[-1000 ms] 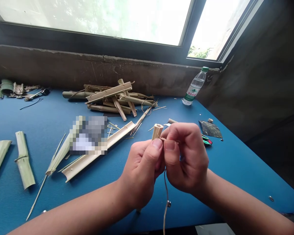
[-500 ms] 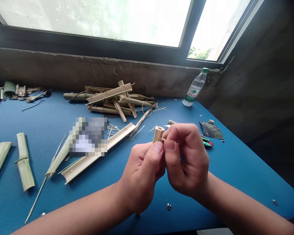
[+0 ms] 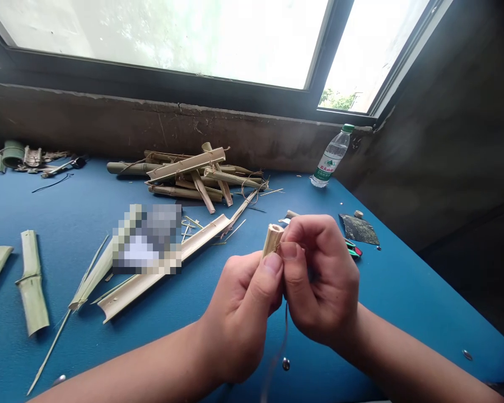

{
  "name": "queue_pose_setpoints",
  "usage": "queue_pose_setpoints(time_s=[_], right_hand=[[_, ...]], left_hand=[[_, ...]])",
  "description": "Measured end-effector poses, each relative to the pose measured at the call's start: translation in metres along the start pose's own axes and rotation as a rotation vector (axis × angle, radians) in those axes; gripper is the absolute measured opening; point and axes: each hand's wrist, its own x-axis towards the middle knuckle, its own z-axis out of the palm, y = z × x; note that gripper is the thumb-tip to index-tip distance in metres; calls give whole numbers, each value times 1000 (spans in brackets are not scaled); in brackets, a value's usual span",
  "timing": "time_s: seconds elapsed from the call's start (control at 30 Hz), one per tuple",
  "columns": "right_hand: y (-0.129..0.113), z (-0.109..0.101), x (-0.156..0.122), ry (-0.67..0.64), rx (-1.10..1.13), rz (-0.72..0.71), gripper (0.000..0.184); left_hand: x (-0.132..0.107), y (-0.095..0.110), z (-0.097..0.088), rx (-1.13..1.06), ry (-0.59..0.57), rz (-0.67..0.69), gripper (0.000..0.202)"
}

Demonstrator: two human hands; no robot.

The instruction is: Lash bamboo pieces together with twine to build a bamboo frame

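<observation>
Left hand closed around short bamboo tube; right hand pinches cord against it. Tube wants a steady hold, cord taut.

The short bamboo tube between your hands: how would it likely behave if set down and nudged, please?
Pinched by the left hand, the bamboo tube shows an open, hollow end, so it is probably light yet stiff. Its round shape suggests it would roll on the flat blue table.

Head view, down over table
</observation>
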Motion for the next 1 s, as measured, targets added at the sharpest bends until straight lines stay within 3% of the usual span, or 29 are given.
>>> queue_pose_setpoints(time_s=[0.1,0.27,0.37,0.47,0.63,0.83,1.0], right_hand=[[0,0,-1,-44,67,15,11],[2,0,1,43,-44,-120,16],[4,0,2,59,-26,-180,20],[6,-2,3,111,48,-111,13],[8,-5,3,198,71,-70,4],[9,-2,0,148,59,-118,12],[9,-2,-1,139,67,-117,15]], left_hand=[[-2,-2,1,-57,-5,26,62],[0,0,1,14,-27,104,61],[1,1,1,20,-52,202,53],[2,1,2,48,-57,243,37],[3,4,2,-73,-46,107,28],[4,5,2,-239,-12,25,43],[4,6,3,-248,-13,-5,41]])
